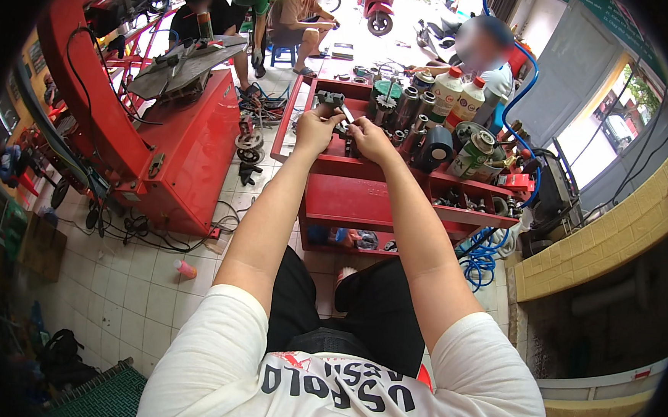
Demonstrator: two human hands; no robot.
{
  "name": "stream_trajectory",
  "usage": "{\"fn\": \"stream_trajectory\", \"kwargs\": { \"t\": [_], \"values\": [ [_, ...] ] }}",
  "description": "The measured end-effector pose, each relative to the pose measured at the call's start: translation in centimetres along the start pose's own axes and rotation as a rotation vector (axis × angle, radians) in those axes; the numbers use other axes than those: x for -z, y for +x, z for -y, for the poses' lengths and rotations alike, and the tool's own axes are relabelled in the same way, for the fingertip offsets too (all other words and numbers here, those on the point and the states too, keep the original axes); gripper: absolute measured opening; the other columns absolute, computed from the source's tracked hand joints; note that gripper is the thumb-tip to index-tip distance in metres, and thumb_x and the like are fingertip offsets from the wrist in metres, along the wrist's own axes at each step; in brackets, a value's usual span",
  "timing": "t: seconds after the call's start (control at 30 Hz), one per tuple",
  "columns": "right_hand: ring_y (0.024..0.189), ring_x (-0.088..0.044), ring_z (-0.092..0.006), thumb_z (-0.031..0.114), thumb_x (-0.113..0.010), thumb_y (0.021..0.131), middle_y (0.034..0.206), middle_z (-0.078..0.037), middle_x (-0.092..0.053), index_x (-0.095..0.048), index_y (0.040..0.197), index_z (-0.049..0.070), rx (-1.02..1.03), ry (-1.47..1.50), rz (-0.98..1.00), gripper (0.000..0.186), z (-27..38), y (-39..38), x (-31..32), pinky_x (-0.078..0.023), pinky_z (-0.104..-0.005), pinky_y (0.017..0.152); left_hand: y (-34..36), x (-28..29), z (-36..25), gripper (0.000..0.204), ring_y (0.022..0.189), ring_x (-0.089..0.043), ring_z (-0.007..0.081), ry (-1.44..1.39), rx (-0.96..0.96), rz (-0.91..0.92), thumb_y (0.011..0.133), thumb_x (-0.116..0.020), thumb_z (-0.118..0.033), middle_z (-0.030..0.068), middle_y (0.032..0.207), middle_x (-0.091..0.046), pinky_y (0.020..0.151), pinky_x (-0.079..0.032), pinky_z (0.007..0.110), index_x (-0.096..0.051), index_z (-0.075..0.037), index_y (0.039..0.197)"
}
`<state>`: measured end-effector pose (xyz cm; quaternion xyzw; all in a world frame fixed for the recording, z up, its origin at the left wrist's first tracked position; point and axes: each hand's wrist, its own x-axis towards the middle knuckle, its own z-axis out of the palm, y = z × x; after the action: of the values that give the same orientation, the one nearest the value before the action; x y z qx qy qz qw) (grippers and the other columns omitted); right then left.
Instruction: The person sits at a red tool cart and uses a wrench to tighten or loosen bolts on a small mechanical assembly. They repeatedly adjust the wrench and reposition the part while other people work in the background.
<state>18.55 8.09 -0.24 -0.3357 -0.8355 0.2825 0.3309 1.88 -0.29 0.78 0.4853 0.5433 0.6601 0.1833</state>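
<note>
Both my forearms reach to the red tool cart (342, 201). My left hand (316, 129) is closed, its fingers pinched at a small silver metal piece (347, 114) just below a dark grey metal block (330, 98); exactly what it grips is partly hidden. My right hand (370, 139) is closed on the lower end of the silver piece. To the right stand metal cylinders (407, 106), a toothed metal part (385, 108), white bottles with red caps (447, 92), a green-and-white can (471, 155) and a dark round-ended object (437, 147).
A red machine (183, 169) with a tilted plate is at left; cables and metal parts (250, 146) lie beside it. Several people (291, 30) sit or stand beyond, one (494, 84) behind the cart. Scooters (380, 12) are outside, blue hose (484, 260) coils at right, a pink cup (186, 268) is on the floor.
</note>
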Motion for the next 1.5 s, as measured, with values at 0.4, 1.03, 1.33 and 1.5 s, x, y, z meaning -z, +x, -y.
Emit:
{"fn": "stream_trajectory", "kwargs": {
  "t": [0.4, 1.03, 1.33, 1.5],
  "values": [
    [0.101, -0.074, -0.0334, 0.019, -0.071, 0.094, 0.107, -0.024, -0.074, -0.061, 0.121, 0.0, -0.032, -0.026, 0.093, 0.035, 3.2, -0.7, -0.1, -0.056, -0.0435, 0.085, 0.1, 1.3, 0.8, 0.013, 0.071, -0.066, 0.0073, 0.061, 0.04, -0.017, 0.09, -0.083, -0.015, 0.0021, 0.082, -0.076, 0.062, -0.051, 0.026, -0.08, -0.006, 0.1],
    [0.092, -0.073, -0.0288, 0.02, -0.073, 0.094, 0.1, -0.016, -0.075, -0.058, 0.125, 0.004, 0.088, -0.069, 0.087, 0.039, 2.1, -0.5, -0.5, -0.056, -0.0406, 0.082, 0.0, 1.4, 0.5, 0.013, 0.071, -0.068, 0.0083, 0.018, 0.016, -0.024, 0.09, -0.083, -0.014, 0.0036, 0.083, -0.077, 0.063, -0.053, 0.026, -0.08, -0.006, 0.1],
    [0.094, -0.074, -0.0318, 0.017, -0.073, 0.093, 0.103, -0.019, -0.075, -0.059, 0.124, 0.004, 0.027, -0.1, 0.102, 0.037, 2.5, -0.4, -0.4, -0.056, -0.0417, 0.084, -0.1, 1.5, 0.4, 0.013, 0.07, -0.068, 0.0084, 0.024, 0.042, -0.018, 0.09, -0.082, -0.015, 0.004, 0.082, -0.077, 0.062, -0.052, 0.026, -0.08, -0.007, 0.1],
    [0.095, -0.073, -0.033, 0.017, -0.071, 0.095, 0.103, -0.019, -0.075, -0.06, 0.123, 0.003, 0.204, -0.069, -0.001, 0.034, 1.5, -0.5, -0.3, -0.056, -0.0427, 0.084, -0.2, 1.0, -0.1, 0.014, 0.067, -0.066, 0.0075, 0.025, 0.044, -0.023, 0.09, -0.083, -0.016, 0.0035, 0.081, -0.076, 0.059, -0.05, 0.026, -0.08, -0.006, 0.1]
  ]
}}
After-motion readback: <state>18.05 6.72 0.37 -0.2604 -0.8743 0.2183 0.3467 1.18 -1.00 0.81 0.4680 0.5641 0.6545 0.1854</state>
